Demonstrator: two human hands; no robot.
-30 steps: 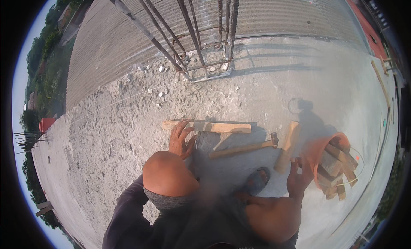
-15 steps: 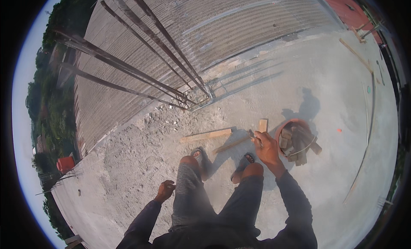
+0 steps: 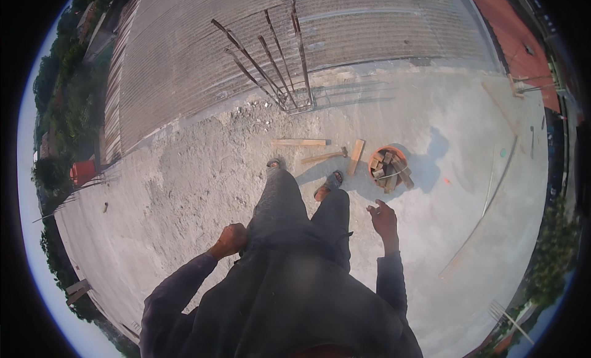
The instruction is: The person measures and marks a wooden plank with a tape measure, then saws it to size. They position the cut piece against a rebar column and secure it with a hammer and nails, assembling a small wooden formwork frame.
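Observation:
My left hand (image 3: 231,240) is closed, its fingers curled beside my left thigh; whether anything is inside it is hidden. Off my right side, my right hand (image 3: 384,219) hovers with loosely bent fingers apart and nothing visible in them. Beyond it stands an orange bucket (image 3: 373,173) filled with wood offcuts (image 3: 389,168). A hammer (image 3: 325,156) with a wooden handle lies on the concrete in front of my feet. One short wooden board (image 3: 356,157) rests between the hammer and the bucket, another wooden strip (image 3: 300,142) just past the hammer.
Several rusty rebar rods (image 3: 271,62) stick up from the slab edge ahead. Behind them spreads a corrugated roof (image 3: 203,38). Rough, crumbly concrete (image 3: 203,155) covers the left side. A long thin rod (image 3: 492,195) lies at right, and a red container (image 3: 82,172) is at far left.
My right hand has drawn back toward my body, away from the hammer and bucket. My body is more upright, so the rods and bucket appear smaller. My left hand now is against my thigh.

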